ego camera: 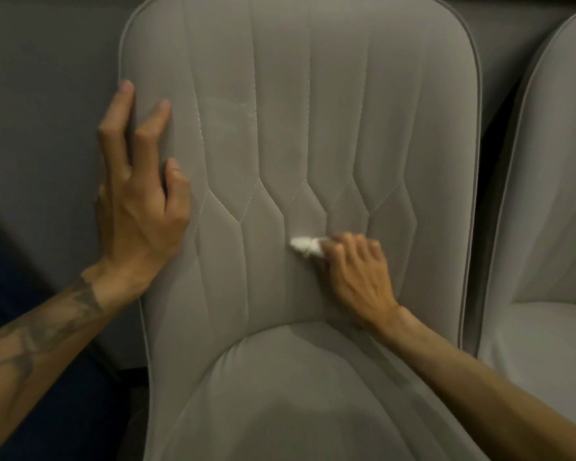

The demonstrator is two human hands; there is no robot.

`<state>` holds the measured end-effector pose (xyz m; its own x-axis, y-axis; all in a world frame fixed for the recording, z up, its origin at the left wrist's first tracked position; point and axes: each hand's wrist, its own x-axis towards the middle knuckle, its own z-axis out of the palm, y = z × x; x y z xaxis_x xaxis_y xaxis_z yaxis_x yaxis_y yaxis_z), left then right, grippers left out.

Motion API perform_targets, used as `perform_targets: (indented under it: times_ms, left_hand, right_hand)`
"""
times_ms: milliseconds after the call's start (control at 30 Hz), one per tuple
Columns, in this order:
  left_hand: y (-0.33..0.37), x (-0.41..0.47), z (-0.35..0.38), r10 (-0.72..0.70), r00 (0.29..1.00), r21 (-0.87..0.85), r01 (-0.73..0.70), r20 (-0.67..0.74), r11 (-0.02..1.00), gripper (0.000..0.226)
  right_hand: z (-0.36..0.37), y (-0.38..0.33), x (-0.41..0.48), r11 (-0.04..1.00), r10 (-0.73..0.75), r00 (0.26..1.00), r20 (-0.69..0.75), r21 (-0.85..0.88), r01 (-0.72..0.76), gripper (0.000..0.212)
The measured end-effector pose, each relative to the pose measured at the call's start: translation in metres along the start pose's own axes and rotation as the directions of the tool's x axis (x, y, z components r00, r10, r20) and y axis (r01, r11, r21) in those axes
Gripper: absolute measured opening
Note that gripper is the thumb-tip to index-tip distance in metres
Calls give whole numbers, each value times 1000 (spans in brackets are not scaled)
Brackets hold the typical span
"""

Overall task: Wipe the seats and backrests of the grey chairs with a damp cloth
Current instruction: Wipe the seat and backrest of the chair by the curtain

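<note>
While our left hand (137, 207) rests open on the nine-o'clock edge of the backrest (300, 128), our right hand (356, 271) grips the cloth (305, 246) low on it, long panels running toward twelve o'clock.

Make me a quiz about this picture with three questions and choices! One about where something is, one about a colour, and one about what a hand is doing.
1. Where does the left hand rest?
A. on the left edge of the backrest
B. on a table
C. on a door

2. What colour is the cloth?
A. red
B. white
C. blue

3. What is the right hand doing?
A. hanging free
B. pointing at the ceiling
C. gripping the cloth against the backrest

Answers: 1 A, its fingers lie spread at that edge; 2 B, it shows white against the grey; 3 C, its curled fingers hold the cloth low on the backrest.
</note>
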<state>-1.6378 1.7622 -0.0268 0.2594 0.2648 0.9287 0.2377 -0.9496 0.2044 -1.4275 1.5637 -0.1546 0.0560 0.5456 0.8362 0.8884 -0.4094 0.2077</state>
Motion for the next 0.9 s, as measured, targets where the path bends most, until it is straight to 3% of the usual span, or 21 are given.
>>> perform_targets:
  times_ms: [67,100,233,333,433,533,600,667,733,800,900]
  left_hand:
    - [-2,0,1,7,1000,0,-7,-3,1000,56]
    - [-2,0,1,6,1000,-1,-6,1,1000,56]
    - [0,-1,0,-33,999,-2,33,3,999,55]
    - [0,0,-1,-41,999,-5,41,17,999,55]
    - [0,0,0,-36,999,-1,36,18,999,55]
    - [0,0,1,-35,999,6,35,18,999,54]
    - [1,0,1,-26,999,6,26,24,1000,54]
    - [1,0,0,-37,999,19,36,36,999,53]
    - [2,0,0,-45,998,20,44,52,999,53]
    - [2,0,0,-45,997,15,44,64,999,53]
    - [2,0,0,-45,996,26,43,74,999,53]
  right_hand:
    - [4,-7,1,988,150,985,-82,45,-147,14]
    - [7,-16,-6,988,150,986,-77,59,-146,15]
    - [6,-30,-29,994,-86,992,88,77,79,16]
    - [-5,-10,8,995,-99,995,13,28,98,18]
    - [-18,10,85,989,150,962,-228,48,-143,11]
    - [-25,1,137,888,459,812,-360,151,-434,18]
    - [-23,-20,128,920,391,874,-288,144,-364,16]
    - [-24,-33,108,987,151,975,-161,80,-139,14]
    - [-28,-17,120,998,51,988,-145,43,-45,15]
    - [-32,-3,157,989,146,960,-238,30,-143,17]
    - [-33,-12,193,917,396,837,-376,112,-384,19]
